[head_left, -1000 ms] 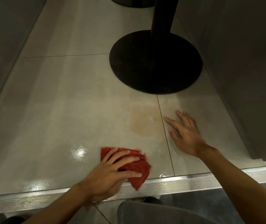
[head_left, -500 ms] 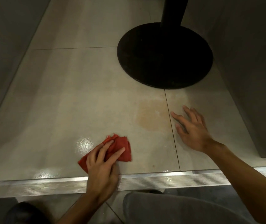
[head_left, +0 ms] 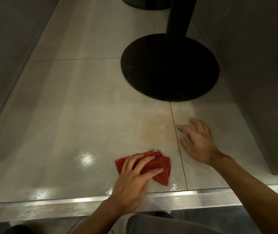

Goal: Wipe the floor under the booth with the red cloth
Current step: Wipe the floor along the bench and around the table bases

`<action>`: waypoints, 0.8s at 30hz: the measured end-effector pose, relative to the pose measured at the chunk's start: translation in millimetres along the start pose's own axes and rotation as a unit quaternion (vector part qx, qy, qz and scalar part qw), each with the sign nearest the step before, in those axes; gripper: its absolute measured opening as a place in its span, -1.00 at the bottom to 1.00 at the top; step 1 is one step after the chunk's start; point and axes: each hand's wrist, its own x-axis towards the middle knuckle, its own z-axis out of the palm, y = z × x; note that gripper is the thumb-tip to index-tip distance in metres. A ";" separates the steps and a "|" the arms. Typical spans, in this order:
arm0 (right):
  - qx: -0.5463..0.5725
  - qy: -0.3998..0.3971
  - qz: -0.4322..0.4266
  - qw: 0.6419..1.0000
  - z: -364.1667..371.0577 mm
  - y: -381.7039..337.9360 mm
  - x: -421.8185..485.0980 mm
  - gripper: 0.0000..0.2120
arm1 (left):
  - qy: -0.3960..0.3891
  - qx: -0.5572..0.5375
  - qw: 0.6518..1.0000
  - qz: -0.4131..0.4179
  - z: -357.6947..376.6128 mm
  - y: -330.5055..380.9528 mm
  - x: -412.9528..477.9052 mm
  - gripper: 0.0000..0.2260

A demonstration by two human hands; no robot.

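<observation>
A crumpled red cloth [head_left: 161, 168] lies on the pale tiled floor [head_left: 77, 119] near the front metal step edge. My left hand [head_left: 134, 179] presses flat on the cloth, fingers spread over it and pointing up and right. My right hand [head_left: 197, 141] rests open on the tile to the right of a grout line, fingers spread, holding nothing. A faint orange-brown stain [head_left: 153, 132] marks the floor just beyond the cloth, left of my right hand. The floor near the cloth shines wet.
A black round table base [head_left: 168, 68] with its post [head_left: 178, 16] stands beyond the stain. Grey booth walls [head_left: 260, 65] close in on the right and left [head_left: 4, 56]. A ribbed metal strip [head_left: 67, 208] edges the step at the front. My knee [head_left: 160, 225] is below.
My left hand has swept the red cloth back to the right, toward the grout line. My right hand has stayed planted on the tile.
</observation>
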 end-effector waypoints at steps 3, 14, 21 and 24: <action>0.030 0.022 -0.012 0.999 -6.0 -8.6 14.9 -0.60 | 0.030 0.005 0.999 -0.029 -14.7 -25.3 10.6 -0.53; -0.026 -0.045 0.012 0.999 -6.0 -9.1 37.1 -0.52 | 0.036 0.061 0.996 -0.050 -54.3 -96.5 123.5 -0.57; -0.036 -0.056 0.006 0.998 -6.1 -5.0 37.4 -0.51 | 0.040 0.057 0.995 -0.068 -55.2 -95.4 136.3 -0.59; -0.049 -0.050 0.001 0.998 -4.3 -1.5 37.3 -0.51 | 0.032 0.054 0.997 -0.039 -51.5 -87.5 107.4 -0.56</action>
